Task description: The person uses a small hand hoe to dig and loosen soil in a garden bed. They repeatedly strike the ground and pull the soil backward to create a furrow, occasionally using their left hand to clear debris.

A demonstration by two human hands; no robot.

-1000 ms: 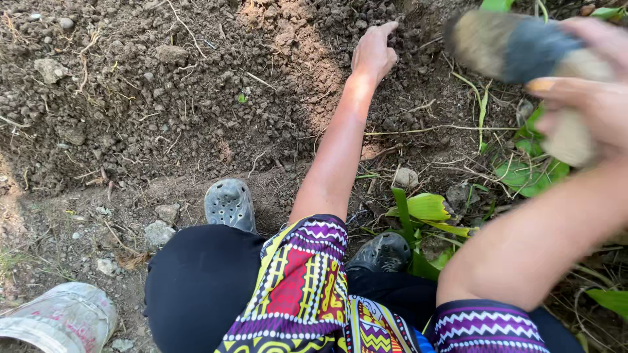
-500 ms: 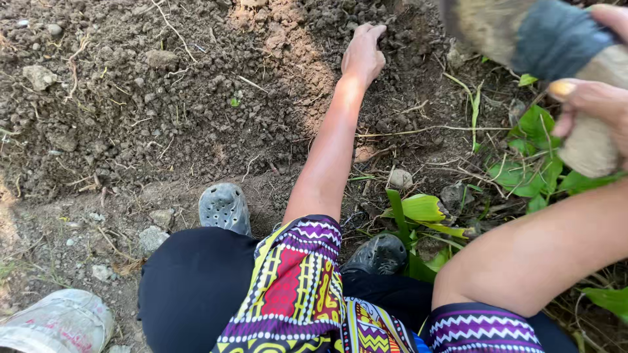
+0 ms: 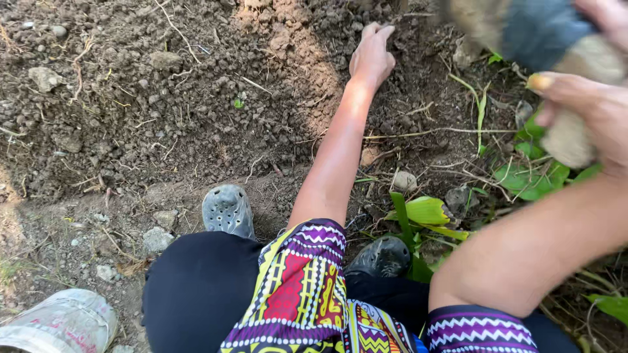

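Tilled soil (image 3: 163, 98) fills the upper frame. Right hand (image 3: 589, 124), near the camera, is clasped around a blurred, dirt-caked tool (image 3: 530, 33). Left hand (image 3: 371, 55) rests on the soil, fingers together. Bucket (image 3: 59, 323) sits lower left.

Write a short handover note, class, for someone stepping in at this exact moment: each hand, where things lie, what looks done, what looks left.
Left hand: arm stretched forward, fingers pressed into the loose tilled soil; I cannot tell if it holds anything.
Right hand: raised near the camera, gripping a blurred blue and tan object.
Around: grey clogs at the bed's edge, a pale bucket lower left, green leaves on the right.
Done: soil is broken up.
Left: nothing planted is visible where the hand works.
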